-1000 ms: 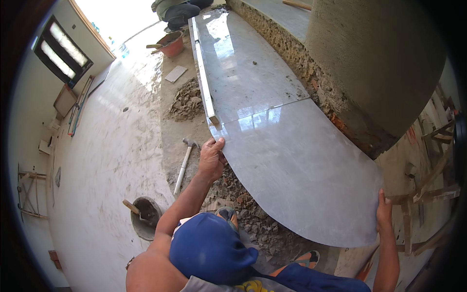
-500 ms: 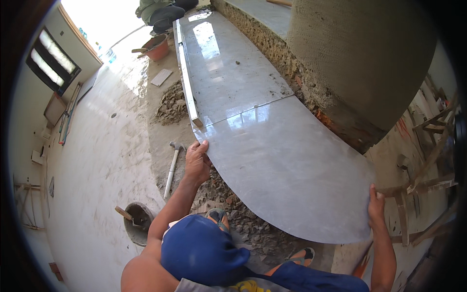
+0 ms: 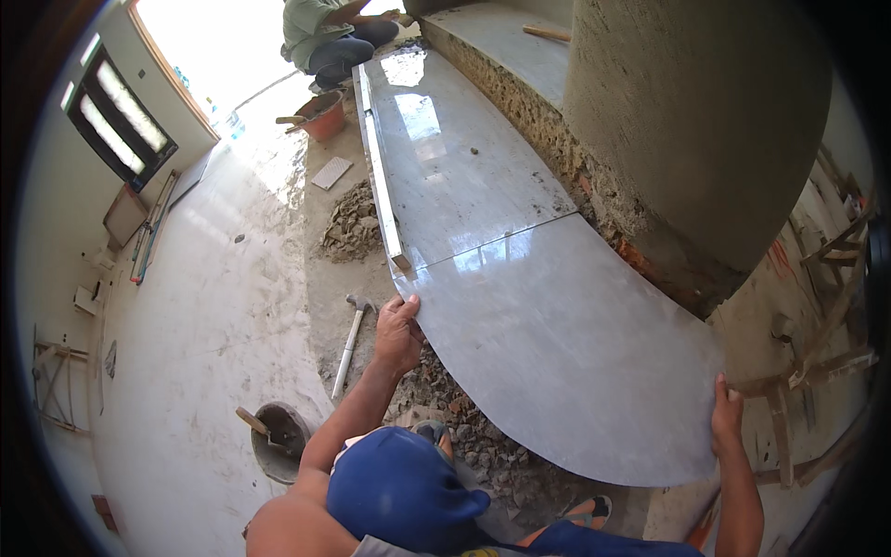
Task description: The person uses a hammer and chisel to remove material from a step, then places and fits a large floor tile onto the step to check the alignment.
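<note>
The left hand [image 3: 399,339] pinches the curved grey slab [image 3: 566,362] at its corner, thumb on top; the right hand [image 3: 729,422] grips the opposite edge, fingers partly hidden; this wide hold probably steadies it where its straight end meets the neighbouring slab [image 3: 464,176]; the straightedge [image 3: 379,176] likely lies there for alignment; since the previous frame, the view has shifted, revealing more of the crouching co-worker [image 3: 311,32]; both grips look unchanged.
</note>
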A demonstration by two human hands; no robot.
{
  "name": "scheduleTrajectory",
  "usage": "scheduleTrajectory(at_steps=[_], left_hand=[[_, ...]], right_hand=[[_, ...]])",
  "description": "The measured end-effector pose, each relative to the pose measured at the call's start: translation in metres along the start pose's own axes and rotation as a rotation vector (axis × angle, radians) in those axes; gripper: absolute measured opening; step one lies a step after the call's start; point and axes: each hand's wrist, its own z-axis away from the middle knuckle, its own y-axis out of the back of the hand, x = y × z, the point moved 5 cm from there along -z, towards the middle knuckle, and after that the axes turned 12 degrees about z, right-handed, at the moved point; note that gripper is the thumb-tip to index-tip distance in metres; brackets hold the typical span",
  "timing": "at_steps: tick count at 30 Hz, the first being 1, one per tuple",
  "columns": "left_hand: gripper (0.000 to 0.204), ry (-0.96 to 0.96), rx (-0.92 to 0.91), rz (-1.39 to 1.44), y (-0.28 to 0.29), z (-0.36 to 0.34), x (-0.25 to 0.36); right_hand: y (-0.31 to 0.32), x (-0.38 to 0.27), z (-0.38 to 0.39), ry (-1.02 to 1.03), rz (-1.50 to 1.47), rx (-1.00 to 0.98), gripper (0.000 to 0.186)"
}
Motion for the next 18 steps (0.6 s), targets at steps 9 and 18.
scheduleTrajectory(at_steps=[9,18], left_hand=[[0.029,0.002,0.021,-0.01,-0.001,0.0,0.001],[0.029,0.011,0.038,-0.043,-0.002,0.0,0.002]], right_hand=[[0.002,-0.003,0.001,0.012,-0.019,0.003,0.055],[0.002,-0.003,0.001,0.044,-0.016,0.036,0.056]])
